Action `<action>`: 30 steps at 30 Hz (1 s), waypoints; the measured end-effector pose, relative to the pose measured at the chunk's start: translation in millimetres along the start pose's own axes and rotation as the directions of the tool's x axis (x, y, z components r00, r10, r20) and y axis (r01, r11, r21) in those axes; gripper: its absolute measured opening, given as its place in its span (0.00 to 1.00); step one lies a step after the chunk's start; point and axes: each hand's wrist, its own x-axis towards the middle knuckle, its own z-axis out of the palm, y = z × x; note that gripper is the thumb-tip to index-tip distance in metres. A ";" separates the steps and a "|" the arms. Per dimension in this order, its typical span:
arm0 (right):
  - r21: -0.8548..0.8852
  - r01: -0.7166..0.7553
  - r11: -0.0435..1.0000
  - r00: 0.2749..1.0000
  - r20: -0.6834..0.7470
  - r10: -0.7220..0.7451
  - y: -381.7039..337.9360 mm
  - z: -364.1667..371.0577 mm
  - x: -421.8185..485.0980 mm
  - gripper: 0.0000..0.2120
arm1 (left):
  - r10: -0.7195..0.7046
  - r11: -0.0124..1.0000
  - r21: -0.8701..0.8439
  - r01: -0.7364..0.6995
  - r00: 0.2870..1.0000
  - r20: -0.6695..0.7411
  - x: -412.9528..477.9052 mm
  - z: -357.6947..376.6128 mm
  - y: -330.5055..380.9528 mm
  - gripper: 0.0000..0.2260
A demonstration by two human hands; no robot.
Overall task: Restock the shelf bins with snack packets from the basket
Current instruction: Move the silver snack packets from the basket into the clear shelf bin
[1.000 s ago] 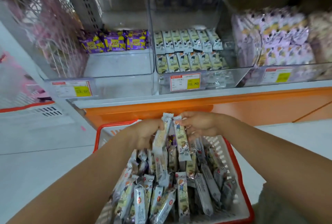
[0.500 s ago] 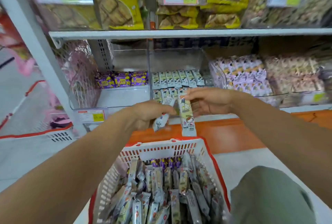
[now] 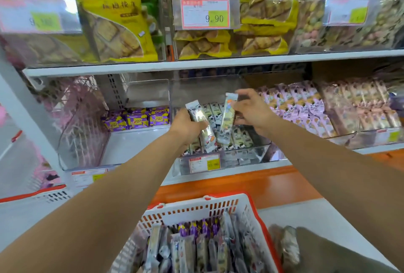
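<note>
The left hand [image 3: 185,127] is gripping one snack packet [image 3: 197,115], its curled fingers partly hidden behind the wrapper. The right hand [image 3: 251,113] is pinching a second packet [image 3: 227,117] near its top. Both hands are hovering over the clear bin [image 3: 247,154] just beneath them, having risen from the basket [image 3: 196,207], whose near end is being cut off.

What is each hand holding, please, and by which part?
The left hand grips one snack packet around its middle; the right hand pinches a second packet near its top.
</note>
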 end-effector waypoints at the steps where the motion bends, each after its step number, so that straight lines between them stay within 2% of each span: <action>1: -0.054 -0.018 0.998 0.999 0.043 0.020 3.4 2.9 6.0 0.15 | -0.012 0.999 0.039 0.012 1.000 0.007 9.7 3.4 -3.2 0.11; 5: -0.247 -0.018 0.969 0.979 0.194 0.067 17.1 10.7 27.2 0.17 | -0.045 0.978 0.207 0.028 0.996 0.077 39.2 15.2 -18.3 0.14; 7: -0.325 0.038 0.945 0.978 0.204 0.031 23.0 13.6 32.4 0.17 | -0.034 0.957 0.291 0.003 0.994 0.103 44.9 18.8 -24.7 0.10; 9: -0.432 0.089 0.897 0.980 0.198 -0.002 28.1 15.4 35.3 0.18 | -0.026 0.930 0.369 -0.012 0.995 0.099 47.0 22.2 -31.8 0.12; 12: -0.553 0.123 0.824 0.973 0.230 0.009 35.6 15.7 35.7 0.23 | 0.067 0.825 0.555 -0.110 0.993 0.097 34.8 24.5 -27.5 0.06; 14: -0.568 0.146 0.810 0.966 0.258 0.007 39.0 17.7 33.0 0.25 | 0.119 0.762 0.629 -0.154 0.988 0.098 28.3 24.4 -28.4 0.06; 18: -0.589 0.205 0.782 0.968 0.240 -0.073 39.6 14.1 17.5 0.24 | 0.113 0.731 0.659 -0.180 0.983 0.143 10.7 21.0 -35.6 0.14; 23: -0.649 0.151 0.745 0.962 0.271 0.041 43.3 10.0 -3.4 0.27 | 0.109 0.737 0.642 -0.211 0.975 0.195 -7.0 22.7 -37.9 0.21; 26: -0.684 0.144 0.715 0.972 0.233 0.027 44.2 15.3 -7.9 0.30 | 0.087 0.715 0.667 -0.207 0.974 0.209 -12.7 24.6 -39.8 0.21; 30: -0.724 0.183 0.665 0.979 0.196 -0.056 42.8 18.1 -7.3 0.22 | 0.076 0.678 0.704 -0.213 0.972 0.221 -11.6 23.6 -42.6 0.21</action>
